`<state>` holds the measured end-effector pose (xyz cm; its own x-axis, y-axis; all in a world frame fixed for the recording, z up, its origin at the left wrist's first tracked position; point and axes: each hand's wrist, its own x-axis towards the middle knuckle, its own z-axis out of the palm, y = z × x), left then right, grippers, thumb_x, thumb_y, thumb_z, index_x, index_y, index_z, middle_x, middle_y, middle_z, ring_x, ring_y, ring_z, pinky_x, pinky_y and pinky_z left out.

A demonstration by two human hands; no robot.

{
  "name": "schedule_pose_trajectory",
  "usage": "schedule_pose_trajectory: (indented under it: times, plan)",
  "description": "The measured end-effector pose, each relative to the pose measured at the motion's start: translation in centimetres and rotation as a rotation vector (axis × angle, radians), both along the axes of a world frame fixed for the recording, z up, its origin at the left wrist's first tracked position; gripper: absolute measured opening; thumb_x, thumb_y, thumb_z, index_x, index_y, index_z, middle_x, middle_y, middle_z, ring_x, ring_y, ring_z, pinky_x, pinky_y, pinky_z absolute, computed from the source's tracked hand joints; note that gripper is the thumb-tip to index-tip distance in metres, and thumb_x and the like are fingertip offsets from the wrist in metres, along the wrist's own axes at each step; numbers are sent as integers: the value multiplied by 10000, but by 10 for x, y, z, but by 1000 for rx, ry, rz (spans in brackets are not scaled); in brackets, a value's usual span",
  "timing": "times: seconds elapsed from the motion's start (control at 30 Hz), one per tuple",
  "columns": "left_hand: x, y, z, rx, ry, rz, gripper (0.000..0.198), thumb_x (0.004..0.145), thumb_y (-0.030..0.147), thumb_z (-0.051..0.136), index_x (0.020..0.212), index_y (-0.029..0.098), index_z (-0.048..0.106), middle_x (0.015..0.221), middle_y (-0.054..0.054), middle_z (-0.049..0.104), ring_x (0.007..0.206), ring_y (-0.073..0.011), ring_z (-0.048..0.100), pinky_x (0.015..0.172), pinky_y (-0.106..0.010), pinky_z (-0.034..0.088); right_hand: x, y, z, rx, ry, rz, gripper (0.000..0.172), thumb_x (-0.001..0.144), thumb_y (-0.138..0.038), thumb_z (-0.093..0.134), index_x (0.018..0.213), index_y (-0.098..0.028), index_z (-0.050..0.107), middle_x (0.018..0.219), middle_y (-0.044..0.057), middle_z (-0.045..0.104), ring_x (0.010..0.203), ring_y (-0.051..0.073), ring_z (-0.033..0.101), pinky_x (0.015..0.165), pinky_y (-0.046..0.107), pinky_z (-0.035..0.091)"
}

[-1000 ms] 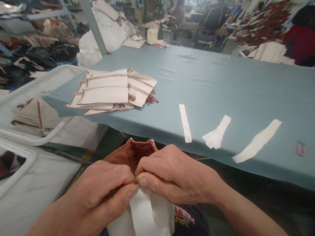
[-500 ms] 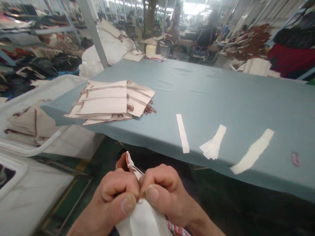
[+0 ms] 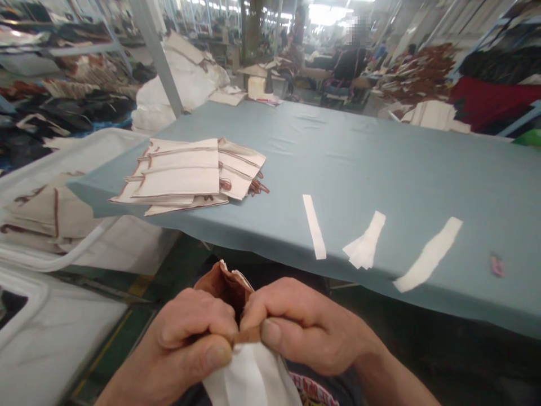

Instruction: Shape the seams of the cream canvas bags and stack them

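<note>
Between my two hands is a cream cloth bag (image 3: 253, 375) with a brown lining, held below the table's front edge. My left hand (image 3: 190, 332) pinches its brown-lined edge between thumb and curled fingers. A short way to the right, my right hand (image 3: 296, 327) grips the same edge, its thumb lying on top. A strip of brown lining shows between the two thumbs. Beyond my knuckles the bag's mouth gapes and shows the brown inside. The lower part of the bag runs out of the frame.
On the blue-green table (image 3: 359, 163) lie a stack of cream cloth pieces (image 3: 181, 169) with brown edging, white strips (image 3: 429, 256) and a small pink object (image 3: 497, 265). White plastic bins (image 3: 122, 239) stand at the left. A person (image 3: 350, 65) is in the background.
My hands have moved slightly apart along the edge, baring more brown lining between the thumbs. The bag's mouth has opened wider. The view has shifted a little.
</note>
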<state>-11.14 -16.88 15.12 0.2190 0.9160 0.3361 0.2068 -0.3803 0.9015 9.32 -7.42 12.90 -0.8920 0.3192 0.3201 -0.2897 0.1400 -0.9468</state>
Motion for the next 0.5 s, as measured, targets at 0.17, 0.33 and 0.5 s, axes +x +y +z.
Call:
schedule_pose_trajectory:
  times: [0.17,0.33,0.5]
  plan:
    - [-19,-5,-21,-122,-105,-98,650,1065,725,567,682,203,509,590,55,423,534,-107,404,533,-255,307,5,6,21,303,4,-120,279,1163,-324,493,1034,-182,696,913,49,732,847,155,662,867,282,525]
    - [-32,6,0,-349,47,-138,706,1087,806,343,731,212,483,695,33,431,648,-143,384,600,-289,319,6,12,39,534,-104,-132,199,1112,-167,484,1033,-208,662,949,57,752,910,184,689,893,310,528]
    - [-22,12,38,-361,299,-153,542,1105,533,514,675,218,419,646,69,309,573,-105,299,493,-259,236,7,12,50,640,-136,-152,218,1057,-98,465,1014,-204,651,936,62,750,890,191,687,856,319,524]
